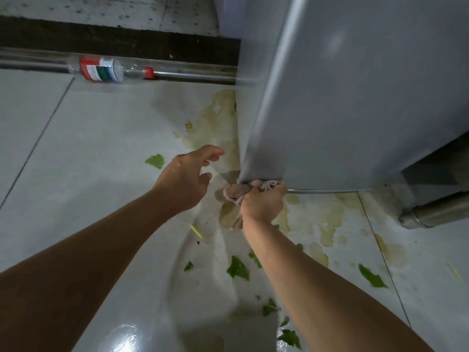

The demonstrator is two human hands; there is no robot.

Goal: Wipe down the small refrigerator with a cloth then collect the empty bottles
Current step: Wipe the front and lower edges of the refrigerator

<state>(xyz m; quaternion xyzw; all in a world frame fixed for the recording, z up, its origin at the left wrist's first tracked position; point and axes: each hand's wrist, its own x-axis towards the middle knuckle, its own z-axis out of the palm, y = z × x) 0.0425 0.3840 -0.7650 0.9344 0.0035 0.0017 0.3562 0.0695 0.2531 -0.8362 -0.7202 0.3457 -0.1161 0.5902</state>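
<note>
We see the grey refrigerator (355,97) standing on the tiled floor (76,148) toward its right edge. Right hand (262,204) is clenched around a bunched pink cloth (241,190), pressing it to the fridge's bottom front corner. Left hand (186,174) hovers just beside, fingers loose, grasping nothing. One clear bottle (111,69) lies on its side along the floor's far edge. Green leaf scraps (237,269) and yellowish stains (327,224) scattered near us.

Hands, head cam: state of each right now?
Left hand: open, fingers relaxed, holding nothing, beside the refrigerator.
Right hand: closed grip on the pink cloth, pressing it against the refrigerator's bottom corner.
</note>
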